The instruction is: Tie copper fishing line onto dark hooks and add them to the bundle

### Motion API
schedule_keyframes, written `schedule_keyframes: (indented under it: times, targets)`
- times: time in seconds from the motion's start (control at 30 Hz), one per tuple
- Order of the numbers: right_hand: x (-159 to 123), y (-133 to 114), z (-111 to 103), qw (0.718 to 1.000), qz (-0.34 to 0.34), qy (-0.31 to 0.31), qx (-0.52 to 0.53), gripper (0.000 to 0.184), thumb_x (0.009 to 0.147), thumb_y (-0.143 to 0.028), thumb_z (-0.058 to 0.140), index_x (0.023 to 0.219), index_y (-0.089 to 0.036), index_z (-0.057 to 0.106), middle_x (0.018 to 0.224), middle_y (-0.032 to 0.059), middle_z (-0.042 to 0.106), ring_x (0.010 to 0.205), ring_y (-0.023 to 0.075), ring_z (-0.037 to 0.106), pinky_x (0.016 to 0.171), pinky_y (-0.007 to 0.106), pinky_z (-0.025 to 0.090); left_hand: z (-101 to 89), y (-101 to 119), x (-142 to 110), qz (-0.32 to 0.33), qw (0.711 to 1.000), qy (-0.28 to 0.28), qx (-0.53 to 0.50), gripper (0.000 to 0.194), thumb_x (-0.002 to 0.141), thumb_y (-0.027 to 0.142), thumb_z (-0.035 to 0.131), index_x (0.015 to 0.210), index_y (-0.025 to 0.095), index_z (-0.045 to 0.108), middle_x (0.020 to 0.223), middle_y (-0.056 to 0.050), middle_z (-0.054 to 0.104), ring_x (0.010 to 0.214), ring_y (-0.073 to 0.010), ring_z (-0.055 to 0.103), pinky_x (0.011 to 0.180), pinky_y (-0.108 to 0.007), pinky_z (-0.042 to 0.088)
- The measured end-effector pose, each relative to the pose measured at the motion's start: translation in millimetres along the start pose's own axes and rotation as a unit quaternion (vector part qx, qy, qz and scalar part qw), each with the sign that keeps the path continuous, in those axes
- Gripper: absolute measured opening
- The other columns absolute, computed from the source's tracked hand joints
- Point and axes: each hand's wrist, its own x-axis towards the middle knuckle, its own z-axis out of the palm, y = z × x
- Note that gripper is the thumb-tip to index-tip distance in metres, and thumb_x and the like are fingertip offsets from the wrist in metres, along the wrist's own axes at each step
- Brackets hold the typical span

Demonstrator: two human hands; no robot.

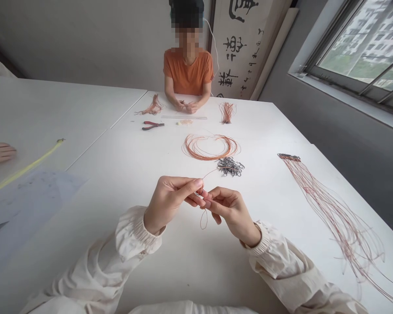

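A thin copper wire (203, 222) hangs looped above the counter (170, 272), pinched nearly closed by the left hand (168, 203) and right hand (231, 213); ahead lie a copper wire coil (211, 148) and dark wire tangle (229, 167); rightward, long strands (316, 196) lie spread out.

The thin copper wire (203, 221) disappears inside the pinching fingers (198, 183), the dark tangled wire bundle (230, 167) is too fine to read, and a co-worker's bare hand (0, 153) gets cut off at the left edge!
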Motion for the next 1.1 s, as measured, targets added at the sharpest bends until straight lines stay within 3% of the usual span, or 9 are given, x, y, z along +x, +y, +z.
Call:
schedule_keyframes:
  times: [0.07,0.17,0.27,0.43,0.7,0.9,1.1]
  targets:
    - [0.5,-3.4,1.4,0.999,0.010,-0.012,0.035,0.014,0.083,-0.028,0.073,0.090,-0.017,0.066,0.080,0.0013,0.066,0.049,0.0074,0.052,0.042,0.022,0.041,0.0,0.6,0.2,0.001,1.000,-0.002,0.008,0.024,0.088,0.032,0.067,0.075,0.015,0.077,0.069,-0.005,0.074,0.059,-0.0136,0.070,0.053,-0.017,0.056]
    - [2.6,-10.1,4.5,0.995,0.032,-0.039,0.085,0.015,0.085,-0.026,0.071,0.095,-0.017,0.064,0.078,0.0013,0.067,0.058,0.0114,0.063,0.058,0.026,0.050,0.1,1.0,0.3,0.004,1.000,-0.007,0.011,0.024,0.088,0.032,0.066,0.075,0.015,0.077,0.063,-0.003,0.072,0.055,-0.0135,0.069,0.052,-0.018,0.056]
    - [4.6,-12.5,7.9,0.991,0.053,-0.037,0.118,0.014,0.083,-0.021,0.074,0.091,-0.016,0.064,0.075,0.0006,0.066,0.067,0.0125,0.066,0.069,0.027,0.052,0.2,0.4,0.2,0.015,1.000,-0.006,0.009,0.023,0.088,0.030,0.066,0.073,0.016,0.076,0.059,-0.001,0.070,0.047,-0.0116,0.065,0.049,-0.019,0.054]
    - [3.5,-7.6,14.7,0.993,0.018,0.012,0.119,0.020,0.077,-0.018,0.079,0.085,-0.017,0.061,0.073,-0.0029,0.063,0.063,0.0099,0.062,0.061,0.024,0.053,0.7,-1.1,-0.2,0.030,0.999,0.001,0.018,0.022,0.088,0.028,0.066,0.073,0.016,0.077,0.051,0.001,0.065,0.043,-0.0104,0.061,0.048,-0.019,0.052]
    - [1.8,-8.4,21.5,0.995,-0.029,0.090,0.034,0.021,0.081,-0.030,0.076,0.082,-0.018,0.059,0.070,-0.0010,0.064,0.057,0.0112,0.061,0.057,0.027,0.053,3.6,-0.1,-1.7,0.072,0.994,0.056,0.062,0.025,0.087,0.028,0.065,0.067,0.015,0.072,0.065,-0.002,0.068,0.052,-0.0108,0.060,0.055,-0.022,0.052]
    - [3.0,-7.9,20.8,0.997,-0.014,0.065,0.043,0.017,0.084,-0.032,0.072,0.085,-0.017,0.065,0.068,0.0003,0.064,0.057,0.0111,0.058,0.056,0.026,0.050,1.4,-1.3,-0.9,0.092,0.987,0.053,0.119,0.030,0.088,0.029,0.063,0.061,0.015,0.067,0.054,0.000,0.057,0.054,-0.0111,0.053,0.055,-0.023,0.047]
    - [5.0,-4.8,15.7,0.992,0.022,0.016,0.125,0.012,0.088,-0.029,0.067,0.086,-0.017,0.068,0.070,0.0017,0.065,0.058,0.0109,0.059,0.057,0.024,0.048,-0.8,1.9,2.3,0.036,0.998,0.017,0.051,0.036,0.087,0.029,0.065,0.054,0.014,0.061,0.054,0.000,0.055,0.051,-0.0091,0.049,0.049,-0.021,0.041]
